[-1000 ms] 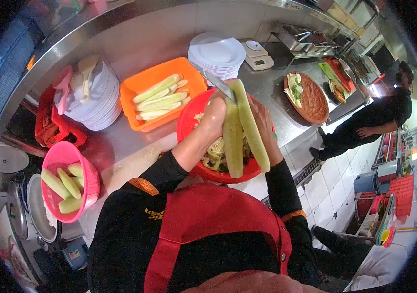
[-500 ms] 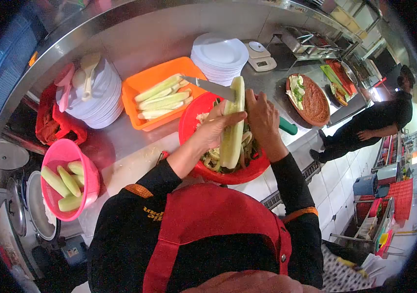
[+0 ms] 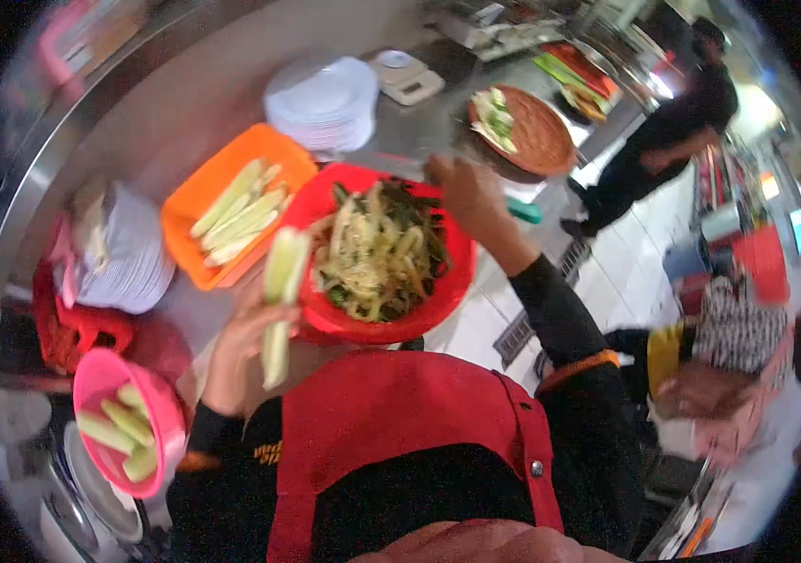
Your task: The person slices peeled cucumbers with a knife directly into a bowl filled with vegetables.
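My left hand [image 3: 243, 340] is closed round a pale green peeled cucumber piece [image 3: 285, 267], held upright left of the red bowl. Inside the red bowl [image 3: 461, 272] lies a heap of pale scraps and strips [image 3: 368, 249], mixed with darker green bits. Over the bowl's right rim, my right hand [image 3: 471, 197] grips a knife by its green handle [image 3: 524, 209]; the blade is blurred. Beyond my left hand, an orange tray [image 3: 180, 225] holds several long cucumber pieces [image 3: 239, 214]. At the lower left, a pink basket [image 3: 171, 427] contains several peeled cucumbers [image 3: 119, 427].
Stacked white plates [image 3: 321, 103] stand behind the tray, with another plate stack [image 3: 128, 253] at left. A white kitchen scale [image 3: 407, 80] and a round brown platter [image 3: 536, 136] sit farther back. One person [image 3: 672, 131] in dark clothes stands right; another person [image 3: 738, 347] is at lower right.
My left hand has moved left and down from over the bowl with the cucumber, which now looks split lengthwise. The knife blade has come away from it. The view has shifted.
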Motion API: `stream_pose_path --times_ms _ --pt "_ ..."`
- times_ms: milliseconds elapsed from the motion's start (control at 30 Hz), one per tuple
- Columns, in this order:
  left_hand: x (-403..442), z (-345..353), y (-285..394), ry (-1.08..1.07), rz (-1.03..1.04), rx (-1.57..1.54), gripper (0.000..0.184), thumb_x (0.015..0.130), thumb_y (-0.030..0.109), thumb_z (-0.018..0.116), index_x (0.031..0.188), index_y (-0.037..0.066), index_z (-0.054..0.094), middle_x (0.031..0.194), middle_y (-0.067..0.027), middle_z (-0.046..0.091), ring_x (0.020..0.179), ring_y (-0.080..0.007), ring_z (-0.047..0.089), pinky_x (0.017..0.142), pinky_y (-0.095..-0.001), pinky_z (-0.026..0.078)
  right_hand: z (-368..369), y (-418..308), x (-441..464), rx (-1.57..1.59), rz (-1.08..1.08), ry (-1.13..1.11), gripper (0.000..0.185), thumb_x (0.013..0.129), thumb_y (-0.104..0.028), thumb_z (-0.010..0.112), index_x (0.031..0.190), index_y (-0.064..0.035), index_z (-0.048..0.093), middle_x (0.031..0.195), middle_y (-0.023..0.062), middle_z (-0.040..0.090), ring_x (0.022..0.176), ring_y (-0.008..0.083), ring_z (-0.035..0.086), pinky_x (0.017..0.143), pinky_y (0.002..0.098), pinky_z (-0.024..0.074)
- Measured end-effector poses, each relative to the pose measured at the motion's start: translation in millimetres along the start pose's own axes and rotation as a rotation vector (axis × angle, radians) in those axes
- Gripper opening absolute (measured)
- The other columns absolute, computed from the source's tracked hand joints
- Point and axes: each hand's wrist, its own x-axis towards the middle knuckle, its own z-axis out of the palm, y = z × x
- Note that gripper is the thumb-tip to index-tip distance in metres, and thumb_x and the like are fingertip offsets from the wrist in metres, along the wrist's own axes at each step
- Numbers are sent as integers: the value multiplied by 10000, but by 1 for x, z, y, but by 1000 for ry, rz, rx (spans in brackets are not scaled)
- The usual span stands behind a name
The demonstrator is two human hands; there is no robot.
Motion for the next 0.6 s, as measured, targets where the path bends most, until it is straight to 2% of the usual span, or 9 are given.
stream_pose_path --times_ms 67,100,167,233,333,367,467,500,600 --pt "-18 -22 -15 140 -23 161 709 660 -15 642 1292 67 331 906 -89 531 683 -191 576 512 -325 518 2 -10 -18 183 12 -126 174 784 -112 468 951 -84 510 802 161 577 690 366 584 604 457 467" --pt "-25 -45 -37 240 -72 130 678 630 24 693 1243 43 404 916 -45 532 696 -126 546 594 -264 509 5 -15 -24 214 -1 -167 188 778 -110 479 960 -84 515 789 165 585 695 360 590 610 456 469" --pt "-38 -79 -65 260 51 328 582 639 -8 659 1174 20 431 994 -64 537 824 -148 558 681 -269 488 23 -20 -36 246 10 -204 202 772 -108 489 969 -84 521 777 169 593 699 354 596 616 455 472" --pt "-56 -92 -88 458 -34 527 470 643 -11 657 1077 15 480 964 -70 572 827 -154 570 675 -273 481 54 -20 -48 285 -167 -158 265 792 -123 504 1055 -93 501 718 180 592 698 363 602 598 468 472" --pt "-63 -100 -104 335 19 470 392 635 0 676 991 14 514 864 -71 606 768 -152 581 660 -278 476 26 -39 -48 501 -102 -343 315 825 -157 509 1130 -101 455 659 188 575 660 378 593 587 468 471" --pt "-64 -91 -105 433 52 611 316 670 67 703 935 13 539 759 -65 606 691 -153 576 619 -271 467 16 -41 -50 585 -189 -318 314 856 -200 492 1143 -93 420 615 189 547 628 388 577 573 472 465" --pt "-61 -103 -108 434 32 730 327 727 222 703 915 7 544 768 -75 599 655 -166 560 587 -276 458 25 -41 -54 672 -242 -294 375 817 -212 542 1142 -62 431 655 200 569 636 383 586 536 456 467" --pt "-65 -65 -62 474 -183 965 405 781 382 644 892 4 550 749 -71 585 634 -158 540 562 -280 444 24 -42 -55 641 -260 -270 358 806 -174 542 1128 -60 433 661 196 569 620 367 589 522 454 461" --pt "-55 -90 -66 514 -201 677 477 806 470 583 934 11 566 720 -55 567 587 -142 523 519 -283 431 -2 -44 -60 762 -152 -226 247 833 -137 524 1042 -53 423 637 210 530 640 395 561 550 458 429"
